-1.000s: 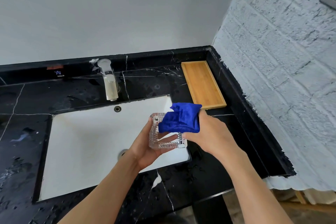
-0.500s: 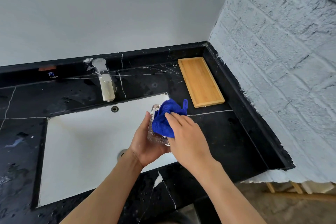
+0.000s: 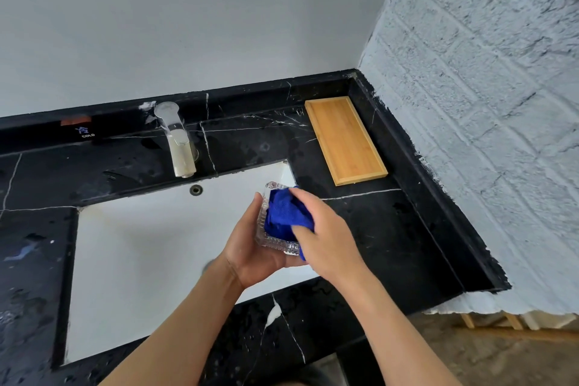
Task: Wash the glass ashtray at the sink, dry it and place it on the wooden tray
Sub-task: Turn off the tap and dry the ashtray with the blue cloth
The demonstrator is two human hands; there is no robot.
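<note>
I hold a square clear glass ashtray [image 3: 272,241] tilted on its side above the right end of the white sink [image 3: 141,254]. My left hand [image 3: 250,252] cups it from below and behind. My right hand [image 3: 326,238] presses a bunched blue cloth [image 3: 283,216] into the ashtray's hollow. Much of the glass is hidden by the cloth and fingers. The wooden tray [image 3: 344,139] lies bare on the black counter at the back right, apart from my hands.
A metal faucet [image 3: 178,144] stands behind the sink. The black marble counter [image 3: 382,229] is wet in places. A white brick wall [image 3: 485,135] closes the right side, a grey wall the back.
The cloth has gone from hanging over the ashtray's top edge to being pushed inside it. My right hand has turned over it, and the ashtray is tilted more upright.
</note>
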